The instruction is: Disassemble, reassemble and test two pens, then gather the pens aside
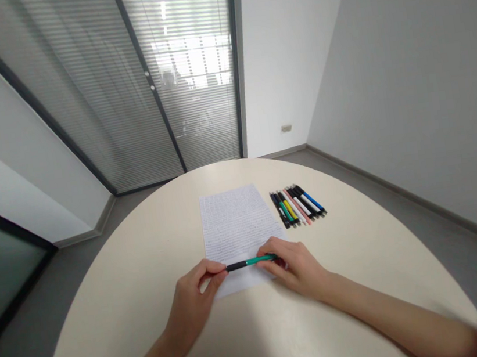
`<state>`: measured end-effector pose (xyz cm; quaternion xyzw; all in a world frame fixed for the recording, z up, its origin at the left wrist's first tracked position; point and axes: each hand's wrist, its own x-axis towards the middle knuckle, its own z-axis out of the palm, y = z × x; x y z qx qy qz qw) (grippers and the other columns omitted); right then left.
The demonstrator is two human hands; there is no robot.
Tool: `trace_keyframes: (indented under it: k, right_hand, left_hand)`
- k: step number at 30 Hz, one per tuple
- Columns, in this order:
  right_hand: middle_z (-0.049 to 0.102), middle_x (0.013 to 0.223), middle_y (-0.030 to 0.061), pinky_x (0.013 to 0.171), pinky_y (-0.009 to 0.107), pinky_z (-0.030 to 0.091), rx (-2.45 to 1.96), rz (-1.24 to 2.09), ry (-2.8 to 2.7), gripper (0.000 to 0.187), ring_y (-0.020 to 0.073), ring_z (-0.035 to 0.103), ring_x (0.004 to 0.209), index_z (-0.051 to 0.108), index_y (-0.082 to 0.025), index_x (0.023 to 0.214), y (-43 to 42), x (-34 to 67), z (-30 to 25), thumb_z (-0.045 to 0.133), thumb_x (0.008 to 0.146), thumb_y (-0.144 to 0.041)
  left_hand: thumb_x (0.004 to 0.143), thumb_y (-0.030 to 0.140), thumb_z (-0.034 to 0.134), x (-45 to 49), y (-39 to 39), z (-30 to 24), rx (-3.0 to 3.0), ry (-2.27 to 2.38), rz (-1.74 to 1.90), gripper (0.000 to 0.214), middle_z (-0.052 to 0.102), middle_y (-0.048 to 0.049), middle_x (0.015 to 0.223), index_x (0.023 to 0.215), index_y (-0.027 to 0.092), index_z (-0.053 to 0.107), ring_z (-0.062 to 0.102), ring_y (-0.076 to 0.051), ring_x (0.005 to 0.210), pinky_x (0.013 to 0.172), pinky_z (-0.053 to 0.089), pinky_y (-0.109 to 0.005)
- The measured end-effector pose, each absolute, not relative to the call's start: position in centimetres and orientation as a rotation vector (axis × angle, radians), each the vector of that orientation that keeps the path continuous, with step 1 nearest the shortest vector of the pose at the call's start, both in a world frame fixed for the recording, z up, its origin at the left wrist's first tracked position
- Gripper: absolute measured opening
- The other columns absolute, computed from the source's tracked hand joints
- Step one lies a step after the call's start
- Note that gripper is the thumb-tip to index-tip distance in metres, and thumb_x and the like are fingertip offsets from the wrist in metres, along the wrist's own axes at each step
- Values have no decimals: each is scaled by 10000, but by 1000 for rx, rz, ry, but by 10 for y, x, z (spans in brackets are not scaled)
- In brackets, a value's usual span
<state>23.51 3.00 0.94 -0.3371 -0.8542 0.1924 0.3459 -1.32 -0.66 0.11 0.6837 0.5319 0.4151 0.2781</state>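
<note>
Right now the left hand (191,304) and right hand (296,267) pinch either end of a slim green-and-black pen (249,262), level over a handwritten white sheet (237,231). Just beside it, multicoloured pens (298,206) lie side by side on the round cream table (107,313).

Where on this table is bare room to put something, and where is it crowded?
The widest bare patch of the round tabletop lies left of the handwritten sheet and the left hand. A smaller one lies right of the row of pens, above the right hand. It is crowded at the sheet, where both hands hold a green pen.
</note>
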Motion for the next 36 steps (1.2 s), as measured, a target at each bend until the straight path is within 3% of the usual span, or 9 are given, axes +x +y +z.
trace_keyframes:
  k: [6,10,13,16,18,20,24,28,36]
  right_hand:
    - [647,719,10,530,239,403,-1058,948,-1869,226,117,531,585,687,-183,824,33,233,16,715,804,-407]
    - [569,650,-33,497,233,386,-995,1491,-1425,345,87,467,511,671,-180,879,35,231,14,815,687,-429]
    - [591,782,4,695,294,494,-728,1740,-1185,297,133,570,707,641,-178,829,33,227,14,768,753,-435]
    - [585,905,22,854,389,503,-572,1895,-864,222,168,601,849,565,-204,835,34,223,17,651,865,-407]
    - [537,774,-13,792,374,519,-529,1961,-676,158,138,564,693,526,-224,861,36,224,20,560,924,-365]
    - [428,627,-53,643,280,501,-489,2004,-545,177,107,443,533,510,-229,858,38,227,21,498,953,-378]
    - [227,457,-94,398,183,290,-349,2190,-407,520,73,194,397,406,-198,600,43,238,17,481,886,-626]
    - [140,393,-103,348,201,169,-325,2298,-330,595,60,82,358,236,-215,500,46,244,12,445,862,-639]
    - [132,388,-114,326,182,119,-476,2338,-240,653,43,51,351,222,-218,500,47,240,11,415,814,-757]
  left_hand:
    - [893,256,574,-12,-11,4,1977,1403,1096,112,716,-22,824,825,198,640,671,-171,784,748,518,-255]
    - [872,198,593,-6,-17,6,2040,1294,1041,67,697,-2,766,814,200,626,656,-144,712,694,501,-224]
    - [859,170,599,-1,-22,8,2111,1124,978,41,695,-11,791,854,196,630,653,-140,727,707,496,-219]
    - [877,163,556,3,-24,11,2176,1016,924,76,663,-22,773,845,184,622,628,-140,723,693,478,-226]
    - [885,168,531,3,-23,11,2208,1067,884,148,611,-10,700,748,180,586,585,-130,660,637,443,-227]
    - [879,185,535,3,-22,10,2224,1149,807,223,555,7,633,655,181,530,532,-120,596,581,394,-227]
    - [855,201,561,2,-20,7,2255,1194,621,280,506,23,581,594,182,463,479,-115,566,551,336,-231]
    - [846,196,568,2,-20,4,2312,1139,530,286,515,18,594,592,181,438,492,-126,603,586,337,-243]
    - [846,179,575,3,-19,4,2321,1128,492,274,517,22,611,607,180,442,494,-122,614,595,334,-243]
